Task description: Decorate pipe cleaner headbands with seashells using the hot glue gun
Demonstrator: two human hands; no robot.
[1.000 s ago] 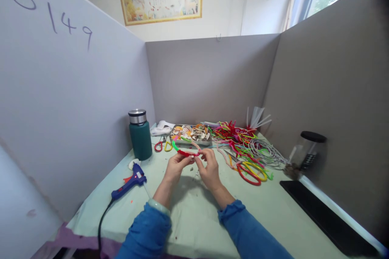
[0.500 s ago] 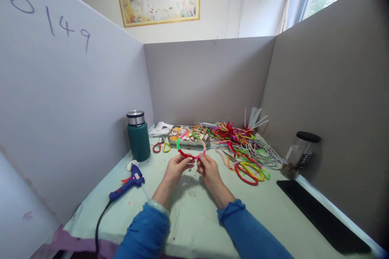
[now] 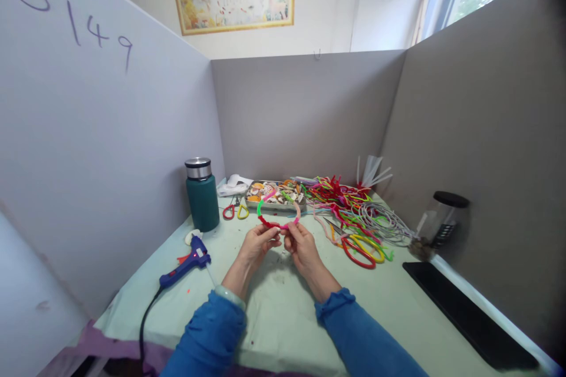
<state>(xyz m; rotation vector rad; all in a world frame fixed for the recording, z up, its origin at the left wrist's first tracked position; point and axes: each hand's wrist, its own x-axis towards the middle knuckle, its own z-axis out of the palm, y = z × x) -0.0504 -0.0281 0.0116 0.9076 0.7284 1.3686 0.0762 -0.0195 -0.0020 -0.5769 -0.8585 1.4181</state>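
Observation:
A ring of fuzzy pipe cleaner (image 3: 260, 210) in green, red, pink, peach and light green stands upright between my hands, above the table. My left hand (image 3: 257, 247) pinches its red lower left part between thumb and fingers. With thumb and forefinger, my right hand (image 3: 301, 247) grips the pink lower right part, close beside the left fingertips. The far top of the ring overlaps the metal tray (image 3: 274, 207) of shells and chips behind it, so whether the ring is closed there is hard to tell.
On the left are a green bottle (image 3: 202, 200) and a blue glue gun (image 3: 186, 268) with its cord. Small scissors (image 3: 242, 212) lie near the tray. To the right are piled pipe cleaners (image 3: 338, 191), larger scissors (image 3: 360, 251), coiled grey cord (image 3: 384, 224), a jar (image 3: 442, 224) and a black slab (image 3: 469, 312).
The ring has tilted up from nearly edge-on, so its round opening now faces me. Both hands keep their pinch, with the right fingers slightly lower and more curled.

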